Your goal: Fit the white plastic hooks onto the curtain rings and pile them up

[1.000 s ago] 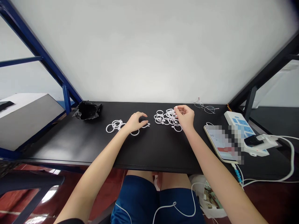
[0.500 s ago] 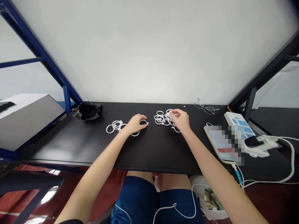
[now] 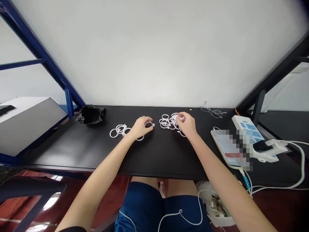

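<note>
My left hand is closed, thumb and fingers pinching a white ring with a small knob just above the black table. Left of that hand and partly under the wrist lie several similar white rings, overlapping. On the right, a tangled heap of white rings rests near the table's back. At its right side is my right hand, thumb and fingertips closed on a white ring there. That hand hides part of the heap, and how much of its ring is lifted I cannot tell.
A crumpled black plastic bag stands at the back left, mouth up. Eyeglasses lie at the back right. A phone, a power strip and white cables occupy the right side. A blue metal frame rises at left.
My left hand has shifted very slightly right, with the ring in it. My right hand has moved a little to the right at the heap. The other rings look unmoved.
</note>
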### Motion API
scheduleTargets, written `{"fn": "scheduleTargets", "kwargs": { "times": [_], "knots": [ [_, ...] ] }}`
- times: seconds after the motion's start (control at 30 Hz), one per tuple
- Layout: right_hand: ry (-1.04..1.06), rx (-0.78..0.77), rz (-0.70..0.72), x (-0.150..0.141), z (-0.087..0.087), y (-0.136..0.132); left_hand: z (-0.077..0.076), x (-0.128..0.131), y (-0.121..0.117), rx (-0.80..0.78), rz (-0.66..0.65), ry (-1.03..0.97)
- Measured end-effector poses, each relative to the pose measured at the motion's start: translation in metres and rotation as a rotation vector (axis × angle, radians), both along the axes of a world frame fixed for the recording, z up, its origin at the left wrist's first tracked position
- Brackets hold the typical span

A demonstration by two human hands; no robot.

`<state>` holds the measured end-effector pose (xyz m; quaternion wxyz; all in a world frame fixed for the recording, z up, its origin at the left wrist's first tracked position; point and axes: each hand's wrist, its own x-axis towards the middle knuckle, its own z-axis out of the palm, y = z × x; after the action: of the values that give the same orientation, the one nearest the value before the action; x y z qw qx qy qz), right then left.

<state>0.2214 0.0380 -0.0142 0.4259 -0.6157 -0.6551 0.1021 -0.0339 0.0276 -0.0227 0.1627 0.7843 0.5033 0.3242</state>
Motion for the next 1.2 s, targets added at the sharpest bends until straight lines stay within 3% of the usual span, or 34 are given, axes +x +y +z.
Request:
{"fn": "scheduleTargets", "kwargs": {
  "times": [0.17, 0.33, 0.53, 0.67, 1.2],
  "knots": [
    [0.0, 0.034, 0.005, -0.001, 0.001, -0.001, 0.003, 0.005, -0.003, -0.081, -0.024, -0.197],
    [0.025, 0.195, 0.043, -0.009, 0.002, -0.005, 0.002, 0.009, -0.005, -0.176, -0.071, -0.287],
    [0.076, 0.154, 0.48, -0.033, -0.001, -0.021, 0.005, 0.016, -0.01, -0.24, -0.155, -0.4],
    [0.085, 0.116, 0.614, -0.04, -0.005, -0.026, 0.01, 0.018, -0.014, -0.268, -0.242, -0.451],
    [0.152, 0.068, 0.65, -0.039, -0.005, -0.024, 0.002, 0.012, -0.01, -0.274, -0.351, -0.424]
  ]
}}
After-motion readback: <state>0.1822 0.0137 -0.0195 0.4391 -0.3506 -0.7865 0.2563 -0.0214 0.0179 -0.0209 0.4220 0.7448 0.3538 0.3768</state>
